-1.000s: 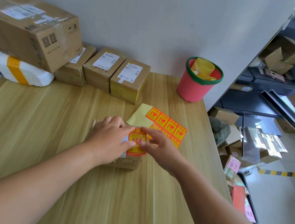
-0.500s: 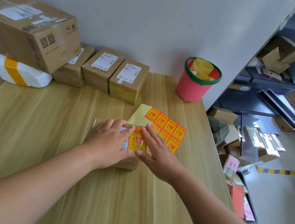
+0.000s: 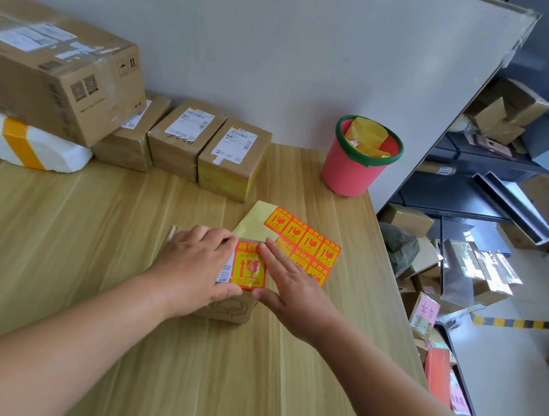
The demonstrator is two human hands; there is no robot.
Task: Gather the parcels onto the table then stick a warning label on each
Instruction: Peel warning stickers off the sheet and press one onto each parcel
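Observation:
A small brown parcel (image 3: 229, 310) sits on the wooden table (image 3: 97, 242) in front of me. An orange and yellow warning label (image 3: 249, 267) lies flat on its top. My left hand (image 3: 198, 264) rests flat on the parcel's left side, thumb at the label's lower edge. My right hand (image 3: 288, 282) presses with straight fingers along the label's right edge. Behind it lies the sheet of warning labels (image 3: 303, 238). Three small brown parcels (image 3: 186, 143) stand in a row at the back.
A large cardboard box (image 3: 53, 65) rests on a white foam parcel (image 3: 29, 150) at the back left. A pink bucket (image 3: 358, 162) with yellow backing scraps stands at the back right. Past the table's right edge, boxes and shelves crowd the floor (image 3: 443, 272).
My right hand has spread flat and slid along the label's right side, smoothing it down. The left hand has stayed on the parcel.

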